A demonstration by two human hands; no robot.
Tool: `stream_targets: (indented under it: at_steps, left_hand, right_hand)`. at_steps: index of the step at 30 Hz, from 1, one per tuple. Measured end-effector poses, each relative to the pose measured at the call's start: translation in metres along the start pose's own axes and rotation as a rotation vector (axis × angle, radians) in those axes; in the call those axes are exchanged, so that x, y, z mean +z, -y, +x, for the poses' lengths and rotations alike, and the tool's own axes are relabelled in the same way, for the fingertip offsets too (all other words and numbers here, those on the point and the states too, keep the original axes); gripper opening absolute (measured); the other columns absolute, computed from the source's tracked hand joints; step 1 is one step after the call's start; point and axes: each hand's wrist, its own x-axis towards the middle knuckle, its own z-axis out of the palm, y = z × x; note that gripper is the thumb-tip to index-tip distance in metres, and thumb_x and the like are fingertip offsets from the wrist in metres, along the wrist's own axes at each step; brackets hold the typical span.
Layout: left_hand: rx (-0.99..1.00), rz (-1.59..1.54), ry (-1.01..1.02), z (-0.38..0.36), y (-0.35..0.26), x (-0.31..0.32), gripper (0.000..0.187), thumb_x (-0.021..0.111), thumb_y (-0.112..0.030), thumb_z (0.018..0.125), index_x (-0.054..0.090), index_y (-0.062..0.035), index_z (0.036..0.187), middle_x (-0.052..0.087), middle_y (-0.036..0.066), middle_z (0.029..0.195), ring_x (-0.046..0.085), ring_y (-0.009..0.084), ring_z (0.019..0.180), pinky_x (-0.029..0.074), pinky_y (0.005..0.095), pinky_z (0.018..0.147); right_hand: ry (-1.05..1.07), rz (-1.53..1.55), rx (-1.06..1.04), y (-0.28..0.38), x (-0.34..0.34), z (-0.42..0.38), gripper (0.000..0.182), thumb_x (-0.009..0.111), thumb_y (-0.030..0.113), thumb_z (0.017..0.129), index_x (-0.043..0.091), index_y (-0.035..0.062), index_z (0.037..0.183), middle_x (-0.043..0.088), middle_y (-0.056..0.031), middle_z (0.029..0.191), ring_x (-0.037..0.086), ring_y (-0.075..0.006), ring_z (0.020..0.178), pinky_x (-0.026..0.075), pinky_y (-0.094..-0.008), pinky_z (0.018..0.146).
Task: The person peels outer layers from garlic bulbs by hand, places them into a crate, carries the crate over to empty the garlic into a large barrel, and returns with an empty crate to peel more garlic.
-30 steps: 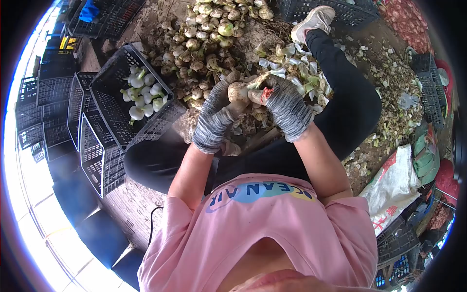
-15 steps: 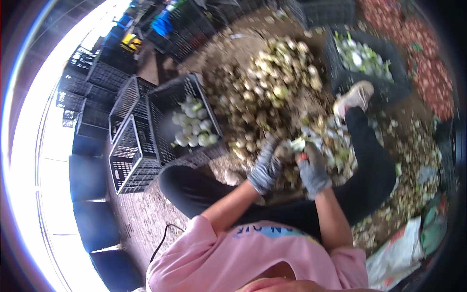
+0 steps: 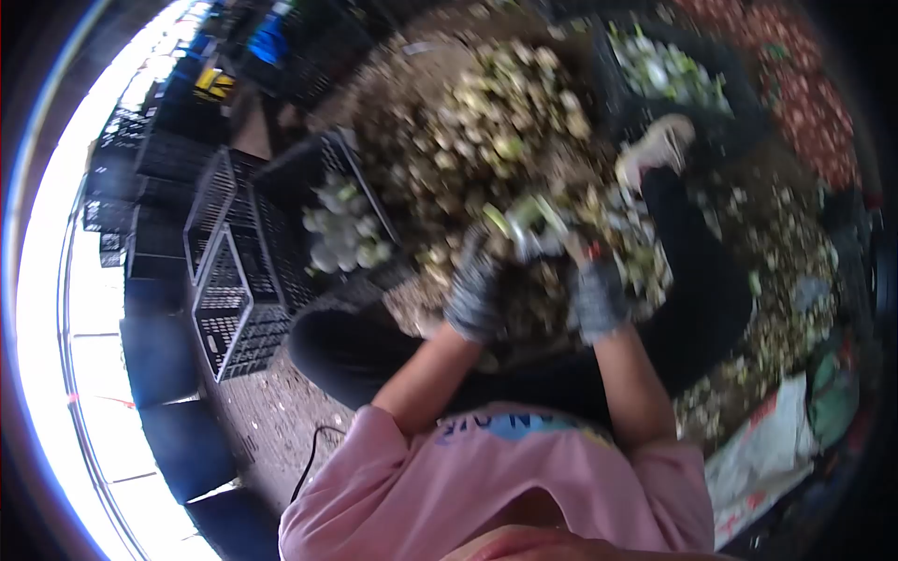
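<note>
My left hand (image 3: 475,294), in a grey glove, is closed beside a pale onion with green leaves (image 3: 531,241); motion blur hides what its fingers grip. Across from it, my right hand (image 3: 597,294), also gloved, is closed at the onion's other side, with a small red item (image 3: 594,251) showing at its fingers. Its exact hold is too blurred to make out. In front of both hands lies a heap of untrimmed onions (image 3: 510,117). Peelings and leaves (image 3: 641,266) lie around the right hand.
At left, a black crate (image 3: 374,201) holds pale round onions (image 3: 346,229), beside empty crates (image 3: 224,309). Another crate (image 3: 613,93) at the top right holds greenish-white onions (image 3: 659,70). Red net sacks (image 3: 809,112) are at far right, a white sack (image 3: 762,463) lower right.
The view has shifted, so the heap and crates appear higher and further left. My hands have moved slightly apart, and the leafy onion now shows more clearly between them.
</note>
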Motion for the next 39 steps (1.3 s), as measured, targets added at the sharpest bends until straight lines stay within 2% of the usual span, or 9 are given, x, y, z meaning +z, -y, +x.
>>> stream_targets:
  at_steps: [5,13,23,26,28,31,34,38,39]
  left_hand:
    - [0.065,0.084,-0.096,-0.001,-0.004,-0.009,0.049,0.065,-0.021,0.075,0.041,-0.0040,0.113,0.052,0.012,0.105,0.053,0.0253,0.096,0.045,0.0403,0.083]
    - [0.109,0.370,-0.168,-0.013,0.008,-0.004,0.034,0.063,-0.014,0.077,0.043,-0.0050,0.104,0.051,0.010,0.103,0.053,0.0179,0.092,0.045,0.0291,0.079]
    - [-0.118,0.168,-0.017,-0.009,0.002,-0.017,0.039,0.059,-0.015,0.077,0.046,-0.0004,0.110,0.055,0.009,0.099,0.054,0.0186,0.092,0.044,0.0316,0.080]
    - [-0.195,0.072,-0.016,-0.007,-0.001,-0.017,0.046,0.061,-0.017,0.075,0.045,0.0014,0.114,0.055,0.011,0.102,0.055,0.0207,0.092,0.044,0.0309,0.082]
    - [-0.190,0.308,-0.045,-0.010,-0.003,-0.013,0.052,0.065,-0.018,0.072,0.045,0.0017,0.115,0.055,0.011,0.103,0.055,0.0205,0.091,0.045,0.0294,0.080]
    - [-0.141,0.294,0.010,-0.014,0.002,-0.026,0.059,0.069,-0.021,0.069,0.044,0.0027,0.117,0.054,0.011,0.106,0.055,0.0195,0.090,0.046,0.0267,0.076]
    - [-0.226,0.068,0.210,-0.013,-0.010,-0.031,0.043,0.066,-0.011,0.072,0.050,0.0036,0.109,0.056,0.013,0.104,0.056,0.0166,0.091,0.047,0.0251,0.072]
    - [0.034,1.309,0.358,-0.006,-0.014,-0.035,0.014,0.068,-0.002,0.065,0.062,-0.0025,0.077,0.058,0.014,0.098,0.059,0.0163,0.081,0.048,0.0273,0.070]
    - [-0.029,1.063,0.334,-0.007,-0.012,-0.042,0.012,0.068,-0.002,0.065,0.061,-0.0032,0.075,0.058,0.013,0.099,0.059,0.0168,0.082,0.048,0.0278,0.071]
  right_hand:
    - [-0.020,-0.486,-0.198,0.017,0.018,-0.012,0.043,0.069,0.009,0.068,0.049,0.0022,0.105,0.055,-0.0099,0.100,0.055,-0.0165,0.090,0.046,-0.0291,0.078]
    - [-0.081,-0.745,-0.242,0.019,0.027,-0.011,0.034,0.068,0.008,0.069,0.051,0.0017,0.098,0.057,-0.0072,0.091,0.055,-0.0141,0.083,0.046,-0.0278,0.075]
    - [-0.059,-0.152,0.116,0.027,0.011,-0.009,0.020,0.059,0.011,0.078,0.056,0.0018,0.095,0.058,-0.0050,0.087,0.054,-0.0105,0.076,0.046,-0.0241,0.071]
    - [-0.082,-0.349,0.014,0.016,0.003,-0.003,0.020,0.061,0.012,0.076,0.056,0.0018,0.092,0.059,-0.0064,0.083,0.054,-0.0131,0.073,0.045,-0.0249,0.069]
    - [-0.054,-0.443,-0.053,0.019,0.005,-0.002,0.020,0.060,0.013,0.076,0.055,0.0022,0.092,0.059,-0.0078,0.078,0.056,-0.0154,0.072,0.048,-0.0270,0.066]
    - [-0.085,-0.559,0.051,0.031,0.017,-0.008,0.021,0.060,0.014,0.077,0.053,0.0023,0.094,0.058,-0.0068,0.081,0.057,-0.0151,0.074,0.051,-0.0285,0.065]
    - [-0.207,-0.077,0.115,0.026,0.004,0.005,0.021,0.057,0.013,0.079,0.051,0.0031,0.096,0.057,-0.0062,0.087,0.057,-0.0155,0.076,0.054,-0.0286,0.062]
    - [-0.089,0.290,0.012,0.019,-0.002,0.002,0.028,0.053,0.011,0.082,0.047,0.0054,0.108,0.055,-0.0084,0.095,0.057,-0.0193,0.086,0.052,-0.0310,0.071]
    - [-0.108,0.385,0.079,0.020,-0.003,0.005,0.029,0.053,0.012,0.082,0.047,0.0052,0.109,0.055,-0.0091,0.095,0.057,-0.0197,0.086,0.052,-0.0317,0.071]
